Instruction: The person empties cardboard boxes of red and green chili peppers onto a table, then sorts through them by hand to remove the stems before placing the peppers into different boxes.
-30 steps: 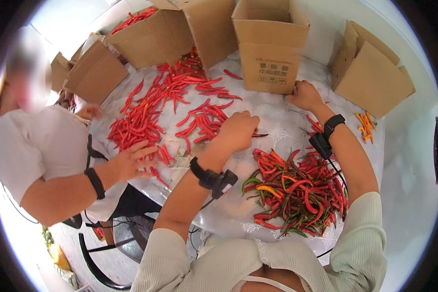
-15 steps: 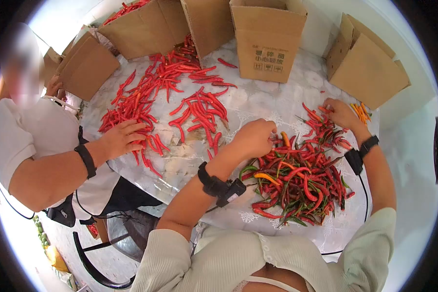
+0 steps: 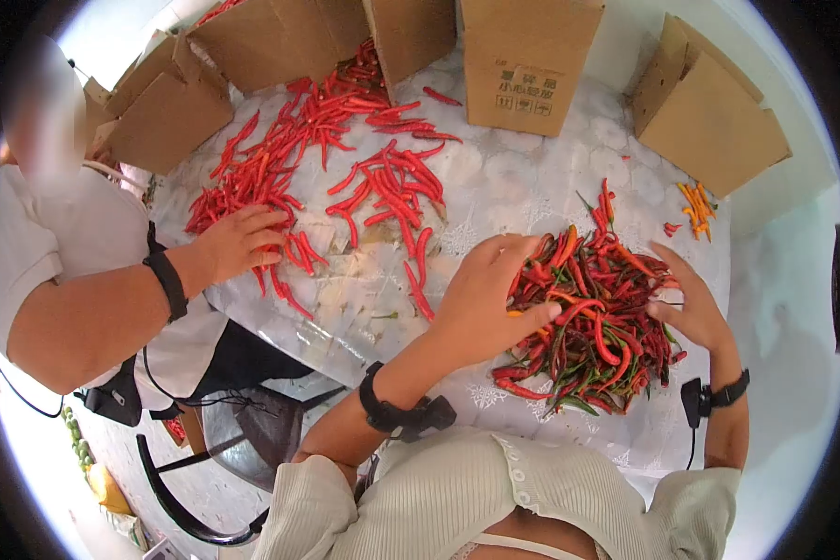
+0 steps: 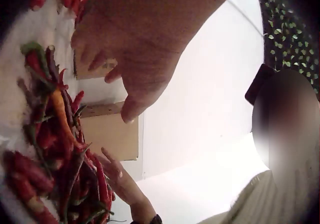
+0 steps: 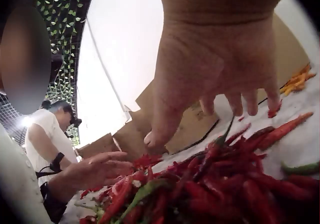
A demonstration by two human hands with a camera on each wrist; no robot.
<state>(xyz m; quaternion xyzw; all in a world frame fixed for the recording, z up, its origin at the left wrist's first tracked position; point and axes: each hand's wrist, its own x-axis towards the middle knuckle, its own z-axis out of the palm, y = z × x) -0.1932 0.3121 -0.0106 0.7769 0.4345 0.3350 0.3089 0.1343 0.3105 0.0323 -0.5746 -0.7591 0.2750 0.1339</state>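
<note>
A heap of mixed red, green and orange chili peppers (image 3: 588,327) lies on the table before me. At its left side is my left hand (image 3: 485,299), thumb stretched over the pile and fingers spread along the edge. My right hand (image 3: 695,303) stands at the opposite side, thumb and fingers apart, fingertips right at the peppers. From the left wrist view, the left hand (image 4: 135,59) hovers beside the heap with its fingers loosely extended. The right wrist view has the right hand (image 5: 215,69) reaching over the chilies (image 5: 215,184) with relaxed fingers. Neither hand grips a pepper.
Red chilies (image 3: 271,177) spread across the left of the table, where another person's hand (image 3: 243,245) touches them. Cardboard boxes stand along the back, one (image 3: 527,70) with printed writing, another (image 3: 709,103) at right. Small orange peppers (image 3: 697,210) lie near the right edge.
My left hand has moved from the table's middle to the heap's left side. The right hand came from the printed box back to the heap's right side, drawing chilies in, and the heap is more compact.
</note>
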